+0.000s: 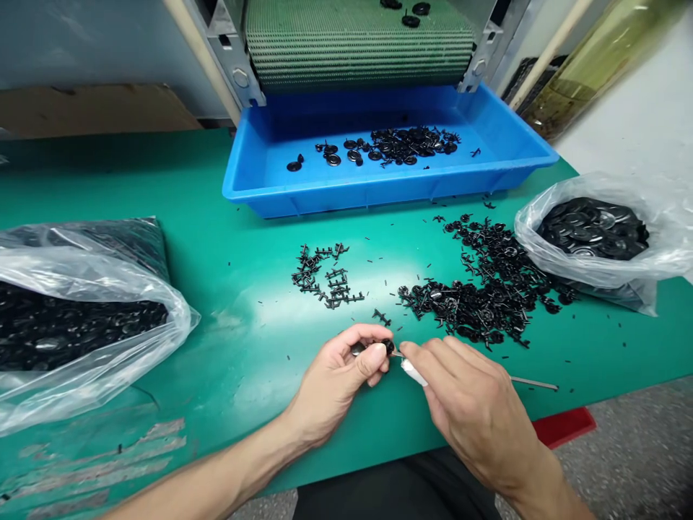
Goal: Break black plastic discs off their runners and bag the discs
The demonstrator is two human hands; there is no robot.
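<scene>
Green worktop (232, 375) fills most of the frame, and at the upper centre a conveyor belt (357, 50) ends above a blue tray (303, 201), which holds some black parts (406, 144). Judging only from how things lie, the work is somewhere in the middle: one small black piece (388, 347) is in hand at the lower centre, a big loose heap (481, 307) lies right of centre, and a few branched bits (338, 289) lie apart near the centre. An open plastic bag (600, 271) at the right and another bag (124, 285) at the left both contain many black parts (which of them are finished, I cannot tell). The left hand (336, 375) has its grip closed, thumb and fingers pinching the black piece. The right hand (471, 397) has also a closed grip, around a thin metal rod (533, 383), whose near end seems to touch the piece; something white (413, 372), perhaps a wrapping, shows at its fingertips.
</scene>
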